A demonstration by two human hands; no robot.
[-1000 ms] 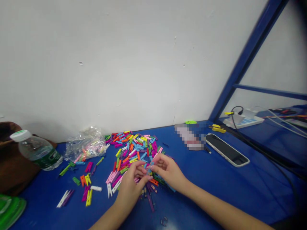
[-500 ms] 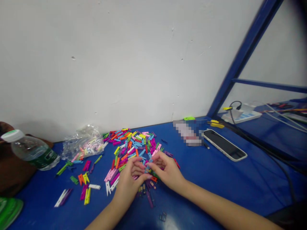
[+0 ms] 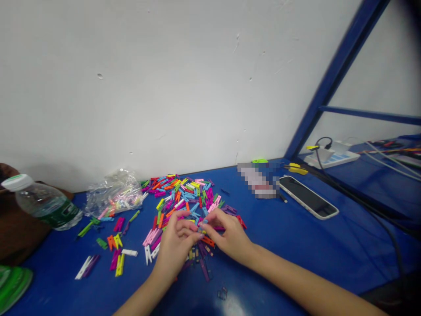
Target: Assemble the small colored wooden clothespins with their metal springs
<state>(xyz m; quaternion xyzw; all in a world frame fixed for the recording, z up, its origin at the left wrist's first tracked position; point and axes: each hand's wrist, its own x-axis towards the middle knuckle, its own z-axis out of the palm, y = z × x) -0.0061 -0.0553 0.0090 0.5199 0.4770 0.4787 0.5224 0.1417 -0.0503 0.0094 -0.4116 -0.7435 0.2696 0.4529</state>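
Observation:
Many small clothespins (image 3: 189,188) in mixed colours are heaped on the blue table (image 3: 266,272). Over the near side of the heap my left hand (image 3: 176,243) and my right hand (image 3: 232,237) meet at the fingertips. Between them sits a small light-blue clothespin (image 3: 201,225), partly hidden, pinched from both sides. Below my fingers lie some loose dark purple clothespin pieces (image 3: 204,268). Close to the table's front, small wire springs (image 3: 222,293) rest on the surface. Left of my left hand are scattered clothespins, among them a yellow one (image 3: 120,265) and a white one (image 3: 129,252).
At the left stand a tilted water bottle (image 3: 49,206), a brown bag (image 3: 19,232) and a green object (image 3: 13,287). A clear plastic bag (image 3: 115,191) lies by the wall. To the right are a phone (image 3: 309,197), a black cable (image 3: 365,208) and a power strip (image 3: 332,158).
My hands stay over the heap, with only slight finger movement around the small blue clothespin. The whole view has shifted a little.

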